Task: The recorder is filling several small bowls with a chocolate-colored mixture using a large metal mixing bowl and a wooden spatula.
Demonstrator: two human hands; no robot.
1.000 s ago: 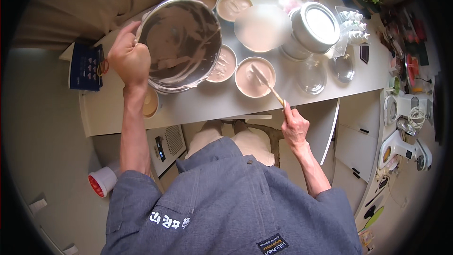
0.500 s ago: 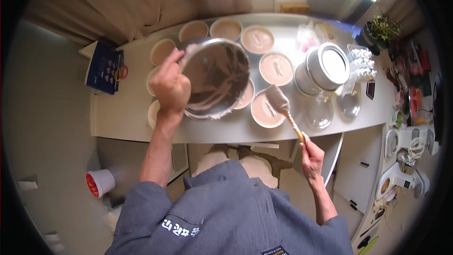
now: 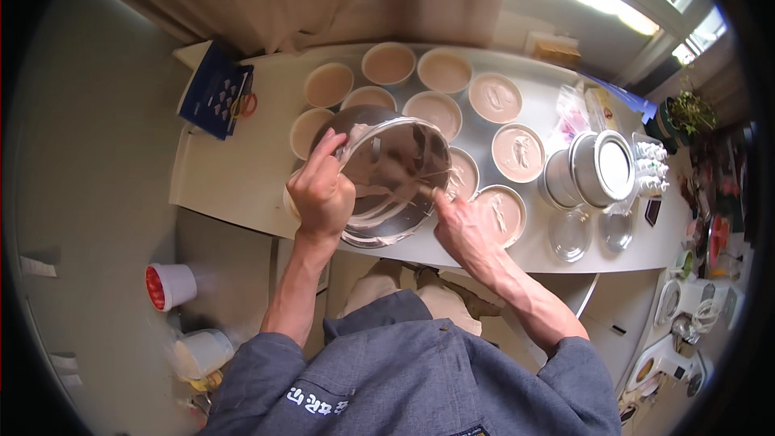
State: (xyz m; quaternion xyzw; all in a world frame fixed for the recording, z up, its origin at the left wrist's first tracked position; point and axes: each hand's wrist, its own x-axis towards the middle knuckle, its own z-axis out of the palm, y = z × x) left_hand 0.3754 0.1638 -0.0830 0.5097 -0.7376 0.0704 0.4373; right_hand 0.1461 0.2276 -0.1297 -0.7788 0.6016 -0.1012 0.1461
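Closed around the near-left rim of a steel mixing bowl point(image 3: 440, 145), my left hand point(image 3: 321, 198) holds it tilted above the table. Pinkish-brown batter point(image 3: 383, 210) streaks its inner wall. My right hand point(image 3: 470, 230) grips the handle of a spatula point(image 3: 425, 190) that reaches into the bowl; its blade is blurred and hard to make out. Several round pans filled with batter surround the bowl. One such pan point(image 3: 525, 218) lies just beyond my right hand, its batter ridged on top, and another pan point(image 3: 542, 153) sits farther back. The bowl partly covers some pans.
Stacked metal tins point(image 3: 601, 169) stand on the right, with clear plastic lids point(image 3: 571, 236) before them. A blue box point(image 3: 211, 93) and orange-handled scissors point(image 3: 245, 105) are at the left end of the white table point(image 3: 214, 182). A potted plant point(image 3: 690, 113) stands far right.
My right hand has brought the spatula left from over a filled pan into the bowl. The bowl is now tipped more toward me. The view has shifted.
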